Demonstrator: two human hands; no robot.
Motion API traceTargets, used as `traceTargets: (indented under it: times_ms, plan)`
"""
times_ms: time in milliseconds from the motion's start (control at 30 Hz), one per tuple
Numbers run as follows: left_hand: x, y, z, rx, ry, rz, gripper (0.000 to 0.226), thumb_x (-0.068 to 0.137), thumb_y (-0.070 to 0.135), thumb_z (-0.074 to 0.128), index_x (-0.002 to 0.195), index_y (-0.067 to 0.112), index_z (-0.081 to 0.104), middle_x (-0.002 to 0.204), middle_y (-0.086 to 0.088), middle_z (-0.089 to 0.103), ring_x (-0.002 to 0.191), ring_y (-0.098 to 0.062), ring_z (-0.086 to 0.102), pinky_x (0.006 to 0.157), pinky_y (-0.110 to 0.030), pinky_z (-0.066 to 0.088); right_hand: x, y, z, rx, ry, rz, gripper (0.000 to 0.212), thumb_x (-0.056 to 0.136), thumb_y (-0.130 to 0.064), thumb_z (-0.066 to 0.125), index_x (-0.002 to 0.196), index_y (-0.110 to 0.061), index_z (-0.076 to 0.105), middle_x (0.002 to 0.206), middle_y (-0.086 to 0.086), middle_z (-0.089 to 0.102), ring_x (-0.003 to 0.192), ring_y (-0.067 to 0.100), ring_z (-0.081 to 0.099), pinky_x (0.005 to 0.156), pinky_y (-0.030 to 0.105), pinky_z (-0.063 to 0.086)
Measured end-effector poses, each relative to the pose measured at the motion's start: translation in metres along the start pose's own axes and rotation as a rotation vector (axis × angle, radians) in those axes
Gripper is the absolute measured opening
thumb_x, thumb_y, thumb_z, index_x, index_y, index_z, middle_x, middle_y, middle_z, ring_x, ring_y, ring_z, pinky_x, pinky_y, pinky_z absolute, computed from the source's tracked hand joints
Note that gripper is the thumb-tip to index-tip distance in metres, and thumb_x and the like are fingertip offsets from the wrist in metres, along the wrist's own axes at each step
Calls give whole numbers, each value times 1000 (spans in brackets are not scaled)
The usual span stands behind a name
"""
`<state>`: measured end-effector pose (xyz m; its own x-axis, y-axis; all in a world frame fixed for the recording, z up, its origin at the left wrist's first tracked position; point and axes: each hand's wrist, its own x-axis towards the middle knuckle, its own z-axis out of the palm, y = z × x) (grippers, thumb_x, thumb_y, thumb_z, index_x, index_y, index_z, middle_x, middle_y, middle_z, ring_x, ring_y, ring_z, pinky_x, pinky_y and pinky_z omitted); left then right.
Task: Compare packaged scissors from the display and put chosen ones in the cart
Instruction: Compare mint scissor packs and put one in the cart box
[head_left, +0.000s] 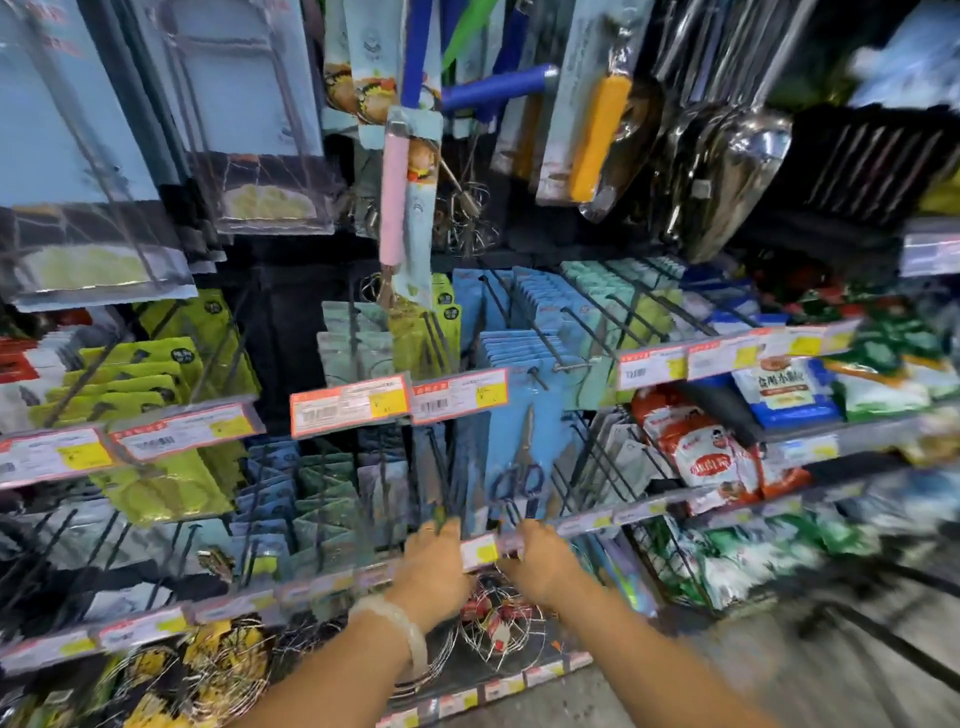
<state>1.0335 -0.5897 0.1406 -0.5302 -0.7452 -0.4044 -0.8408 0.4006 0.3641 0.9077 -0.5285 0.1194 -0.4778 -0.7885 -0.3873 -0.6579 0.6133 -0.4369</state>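
From the head view, both hands reach to the low peg rail — left hand (434, 564) and right hand (540, 558) flank a blue-carded packaged scissors (522, 467) hanging just above, seemingly to lift it off; whether the fingers grip anything, I cannot tell.

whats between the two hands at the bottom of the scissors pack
In the head view, a yellow-and-white price tag sits between the left hand and right hand.

Metal-bladed scissors (521, 470) sit on a matt blue card, seemingly under glossy plastic, below shiny steel ladles (737, 171).
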Motion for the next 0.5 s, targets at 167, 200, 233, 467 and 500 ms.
traceTargets:
  times_ms: [167,200,233,467,500]
  plan:
    - [2,84,24,254,-28,240,73,87,26,58,148,16,19,152,-13,22,141,-32,20,116,-41,23,-27,78,-33,-162,104,71,60,89,-33,53,140,-9,32,144,13,35,133,30,33,109,36,32]
    - [1,104,28,287,-33,285,71,88,25,57,148,16,19,152,-14,21,141,-32,19,117,-42,21,-33,94,-43,-178,123,97,64,90,-35,54,142,-9,28,147,13,32,135,30,31,110,37,30]
    - [0,125,33,310,-47,325,71,89,25,56,148,16,19,153,-15,20,141,-33,18,117,-42,20,-40,111,-52,-186,136,122,64,90,-35,54,143,-9,27,147,14,31,136,31,29,110,37,30]
    - [-14,291,80,479,-58,603,69,88,26,58,146,12,22,149,-16,26,138,-35,26,113,-44,27,-95,242,-133,-205,285,291,49,89,-34,54,128,-7,42,133,13,44,126,32,39,101,40,38]
    - [-18,312,89,486,-66,632,67,89,25,56,146,12,23,149,-16,26,139,-35,25,114,-44,26,-104,262,-144,-210,304,322,48,89,-32,55,128,-7,42,133,13,45,126,32,40,101,40,38]
